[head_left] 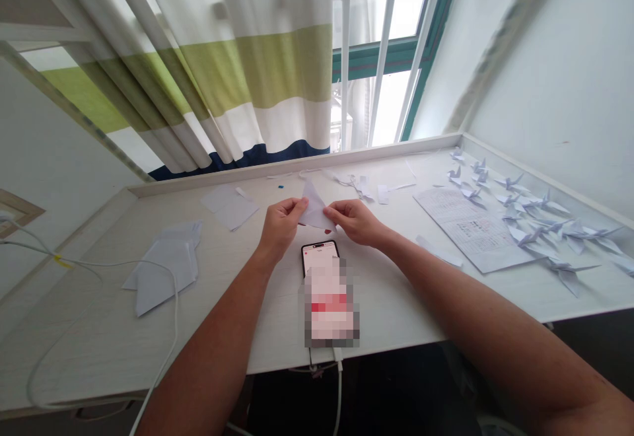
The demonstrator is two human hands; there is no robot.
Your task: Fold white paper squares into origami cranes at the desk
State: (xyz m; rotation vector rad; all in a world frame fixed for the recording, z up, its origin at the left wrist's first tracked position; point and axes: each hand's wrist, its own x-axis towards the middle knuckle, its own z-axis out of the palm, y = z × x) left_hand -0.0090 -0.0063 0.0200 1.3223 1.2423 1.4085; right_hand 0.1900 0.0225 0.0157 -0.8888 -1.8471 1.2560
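Observation:
A folded sheet of white paper (315,203), roughly triangular with its tip pointing away from me, is held up between both hands above the desk. My left hand (281,226) pinches its left edge between thumb and fingers. On the right side, my right hand (354,223) grips the lower corner the same way. Just below the paper lies a phone (321,254) with its screen lit and partly blurred, a white cable plugged into its near end.
Many folded paper cranes (532,234) crowd the desk's right side, some over a printed sheet (478,231). Stacked paper (166,271) lies left, with more sheets (230,206) behind. Paper scraps (364,187) sit at the back. A white cable (176,304) crosses the left side.

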